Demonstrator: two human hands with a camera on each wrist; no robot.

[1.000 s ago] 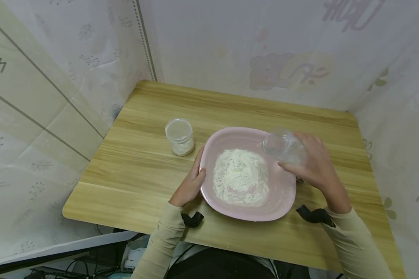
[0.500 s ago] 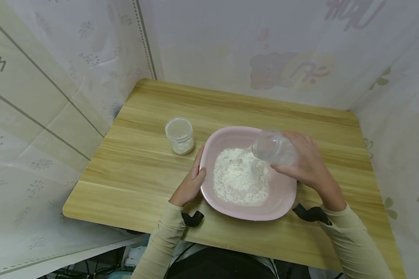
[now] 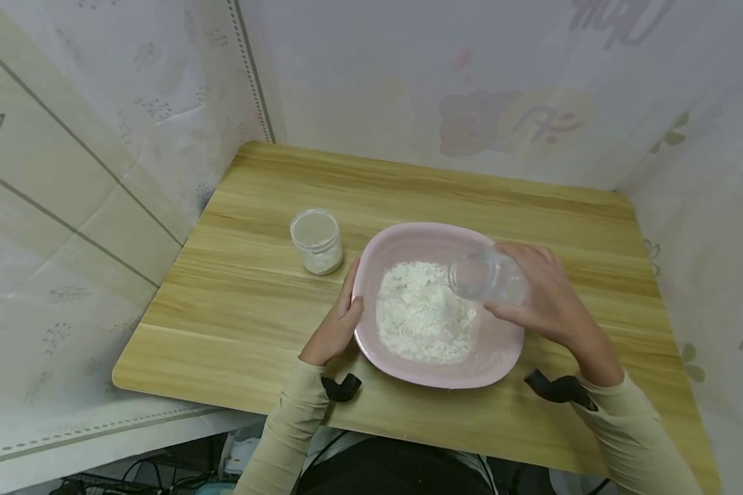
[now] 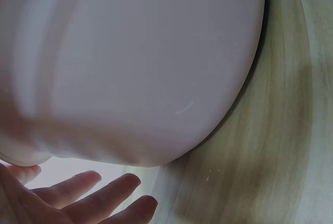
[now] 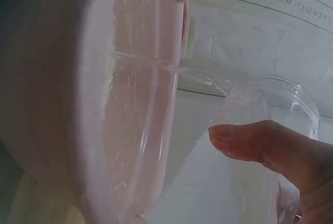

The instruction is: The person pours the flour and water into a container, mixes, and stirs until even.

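Observation:
A pink basin (image 3: 498,344) stands on the wooden table (image 3: 223,302), with a heap of white powder like flour (image 3: 424,309) in it. At the left rim my left hand (image 3: 336,326) holds the basin, thumb at the lip; in the left wrist view its other fingers (image 4: 104,198) stretch out below the outer wall. My right hand (image 3: 541,295) grips a clear plastic jar (image 3: 486,275), tilted over the basin's right side. A thin stream of clear liquid (image 5: 156,63) runs from the jar's mouth into the basin in the right wrist view.
A second clear jar (image 3: 317,240), with white contents low inside, stands on the table left of the basin. White printed sheets (image 3: 371,75) hang behind and beside the table. Cables (image 3: 142,474) lie below its front left edge.
The right hand has brought the jar left, further over the basin, and clear liquid now falls onto the white powder. The left hand stays at the rim.

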